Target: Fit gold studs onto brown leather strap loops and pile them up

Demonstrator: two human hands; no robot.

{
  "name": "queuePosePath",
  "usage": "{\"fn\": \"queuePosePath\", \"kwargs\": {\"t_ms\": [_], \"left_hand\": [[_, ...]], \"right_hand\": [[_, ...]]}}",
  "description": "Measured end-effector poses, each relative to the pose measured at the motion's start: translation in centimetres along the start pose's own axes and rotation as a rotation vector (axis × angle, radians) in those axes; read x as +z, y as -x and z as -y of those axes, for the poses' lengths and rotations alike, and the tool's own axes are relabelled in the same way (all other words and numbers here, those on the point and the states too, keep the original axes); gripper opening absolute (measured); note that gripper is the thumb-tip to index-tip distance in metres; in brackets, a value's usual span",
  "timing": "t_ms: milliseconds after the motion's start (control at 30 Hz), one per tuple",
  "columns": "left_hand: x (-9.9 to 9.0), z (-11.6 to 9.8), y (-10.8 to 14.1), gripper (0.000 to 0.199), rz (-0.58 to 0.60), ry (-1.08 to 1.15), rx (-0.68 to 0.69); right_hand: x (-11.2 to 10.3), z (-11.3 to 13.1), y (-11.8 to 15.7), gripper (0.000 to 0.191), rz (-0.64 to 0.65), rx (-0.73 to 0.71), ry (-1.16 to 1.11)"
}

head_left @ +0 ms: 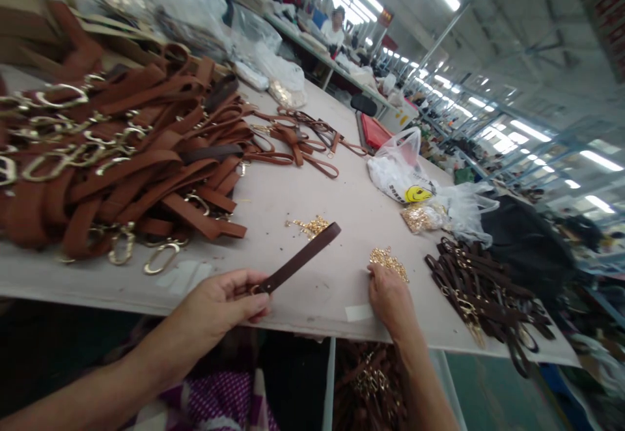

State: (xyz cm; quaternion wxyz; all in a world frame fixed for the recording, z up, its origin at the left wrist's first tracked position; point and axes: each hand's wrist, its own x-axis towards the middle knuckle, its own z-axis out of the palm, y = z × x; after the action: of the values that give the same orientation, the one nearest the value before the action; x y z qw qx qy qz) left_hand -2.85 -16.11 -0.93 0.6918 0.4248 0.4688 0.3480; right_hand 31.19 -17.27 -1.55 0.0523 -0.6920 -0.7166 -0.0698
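My left hand [229, 301] pinches the near end of a dark brown leather strap [300, 258], close to a small metal ring. The strap's far end sticks up and to the right over the table. My right hand [390, 297] reaches down with its fingertips at a small pile of gold metal pieces [389, 262]; whether a piece is between the fingers is hidden. Another little heap of gold pieces [312, 226] lies behind the strap.
Brown straps with gold clasps [122, 151] are heaped at the left. Dark finished straps [488, 294] lie at the right, near plastic bags [400, 170] and a black bag [527, 249]. Below the table edge, a bin holds more straps [368, 385]. A person [334, 27] is far behind.
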Motion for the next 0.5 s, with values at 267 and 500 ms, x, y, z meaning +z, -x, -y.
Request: {"fn": "queuePosePath", "kwargs": {"t_ms": [267,500], "left_hand": [[-0.5,0.5,0.2,0.028,0.087,0.134,-0.017],[0.0,0.6,0.2,0.019,0.046,0.073,0.047]], "right_hand": [[0.1,-1.0,-0.5,0.027,-0.051,0.023,-0.093],[-0.5,6.3,0.2,0.018,-0.147,0.047,-0.457]]}}
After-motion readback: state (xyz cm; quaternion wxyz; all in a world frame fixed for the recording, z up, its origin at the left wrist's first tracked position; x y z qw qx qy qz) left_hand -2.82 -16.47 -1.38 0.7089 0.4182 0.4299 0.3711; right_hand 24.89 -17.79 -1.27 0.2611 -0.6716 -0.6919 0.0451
